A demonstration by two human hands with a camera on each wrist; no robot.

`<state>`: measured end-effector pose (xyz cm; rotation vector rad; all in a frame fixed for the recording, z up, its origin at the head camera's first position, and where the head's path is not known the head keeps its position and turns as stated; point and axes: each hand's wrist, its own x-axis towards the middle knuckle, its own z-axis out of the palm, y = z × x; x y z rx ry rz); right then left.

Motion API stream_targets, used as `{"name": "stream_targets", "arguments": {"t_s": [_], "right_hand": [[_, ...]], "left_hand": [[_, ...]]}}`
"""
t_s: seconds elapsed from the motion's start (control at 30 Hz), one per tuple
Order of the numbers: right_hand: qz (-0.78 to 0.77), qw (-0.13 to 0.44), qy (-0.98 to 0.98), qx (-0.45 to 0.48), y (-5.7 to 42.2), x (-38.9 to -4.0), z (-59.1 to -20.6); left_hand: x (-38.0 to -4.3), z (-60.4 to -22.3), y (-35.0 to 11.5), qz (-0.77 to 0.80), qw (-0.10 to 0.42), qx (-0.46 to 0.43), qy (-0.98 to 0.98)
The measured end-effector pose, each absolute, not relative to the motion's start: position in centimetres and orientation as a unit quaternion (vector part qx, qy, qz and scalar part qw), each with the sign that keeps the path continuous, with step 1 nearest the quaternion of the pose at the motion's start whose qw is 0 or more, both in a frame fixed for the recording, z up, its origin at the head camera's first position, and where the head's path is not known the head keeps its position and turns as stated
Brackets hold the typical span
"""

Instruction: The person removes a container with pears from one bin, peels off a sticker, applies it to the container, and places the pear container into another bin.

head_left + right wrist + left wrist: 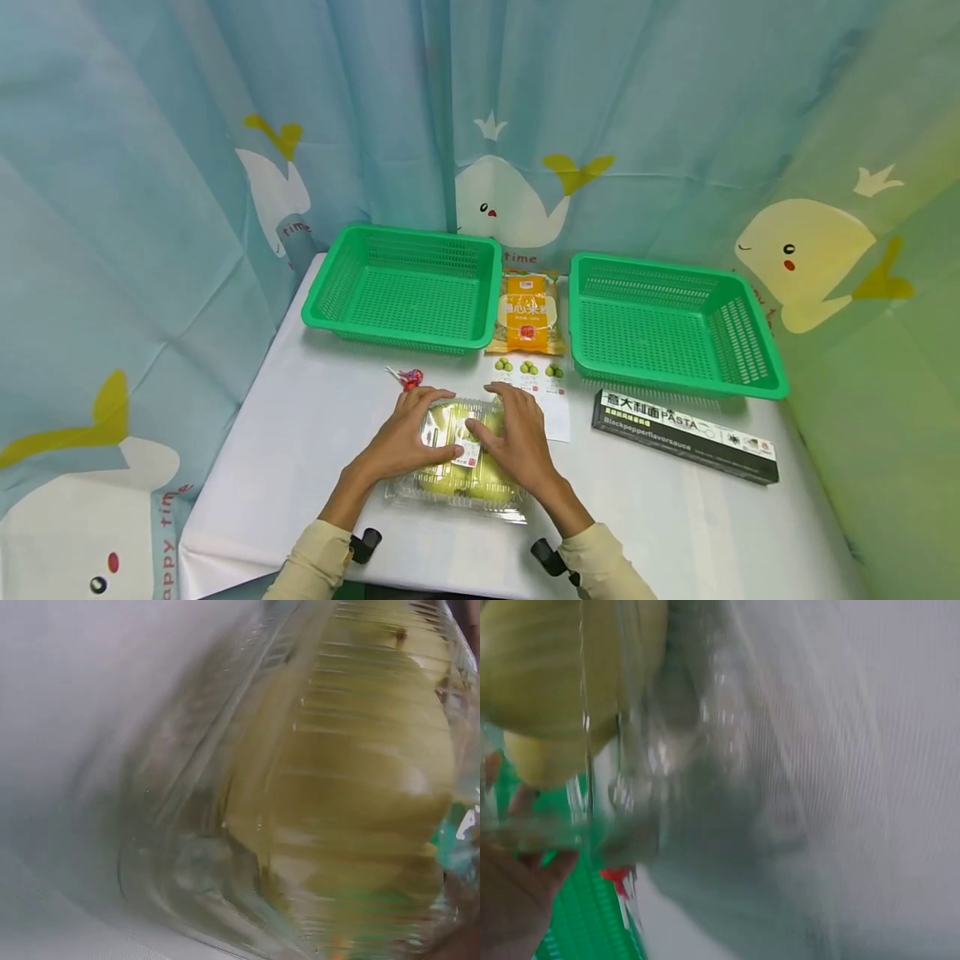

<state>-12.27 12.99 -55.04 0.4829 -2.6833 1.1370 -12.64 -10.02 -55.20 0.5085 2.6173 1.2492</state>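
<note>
A clear plastic clamshell box [491, 493] of yellow-green fruit lies near the front of the white table, a small label on its lid. My left hand [405, 440] grips its left side, thumb across the lid by the label. On the opposite side my right hand [519, 437] holds it, fingers toward the far corner and thumb on top. The left wrist view has the fruit [562, 675] behind the clear wall, with part of the left hand [514, 900] below. Close up in the right wrist view, ridged plastic covers the fruit [345, 772].
Two green baskets [401, 337] [675, 383] stand at the back, with an orange noodle bag [527, 312] between them. A printed sheet [557, 417] lies beyond the box. To the right is a black-and-white pasta box [686, 437]; red-wrapped lollipops [411, 378] lie at left.
</note>
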Motion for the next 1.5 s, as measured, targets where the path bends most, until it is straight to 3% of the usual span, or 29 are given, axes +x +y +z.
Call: {"name": "stream_targets", "arguments": {"t_s": [0.23, 0.4, 0.53, 0.7, 0.87, 1.0, 1.13, 1.27, 1.5], "right_hand": [[0.412, -0.017, -0.896, 0.164, 14.4, -12.5, -54.1], [0.390, -0.082, -0.905, 0.150, 14.8, -12.6, -53.5], [0.395, -0.055, -0.908, 0.129, 14.5, -12.9, -54.0], [0.413, -0.002, -0.904, 0.113, 13.9, -13.4, -54.7], [0.395, -0.040, -0.909, 0.128, 14.1, -13.6, -54.3], [0.361, -0.107, -0.915, 0.145, 14.7, -13.7, -53.4], [0.332, -0.124, -0.923, 0.152, 14.9, -13.6, -53.2], [0.347, -0.080, -0.923, 0.146, 14.6, -13.5, -54.0], [0.359, -0.021, -0.923, 0.138, 14.2, -13.4, -54.5]], "left_hand": [[-12.6, -55.6, -8.9, 0.452, 0.049, 0.139, 0.880], [-12.6, -55.5, -9.5, 0.460, 0.084, 0.151, 0.871], [-12.6, -55.2, -10.2, 0.448, 0.129, 0.166, 0.869], [-12.5, -55.1, -10.4, 0.443, 0.148, 0.172, 0.867], [-12.3, -55.1, -10.2, 0.455, 0.143, 0.160, 0.864], [-12.3, -55.4, -10.0, 0.474, 0.125, 0.147, 0.859], [-12.1, -56.5, -9.5, 0.498, 0.081, 0.133, 0.853], [-12.1, -57.7, -9.3, 0.517, 0.031, 0.125, 0.846], [-12.3, -57.7, -9.0, 0.526, 0.003, 0.126, 0.841]]}}
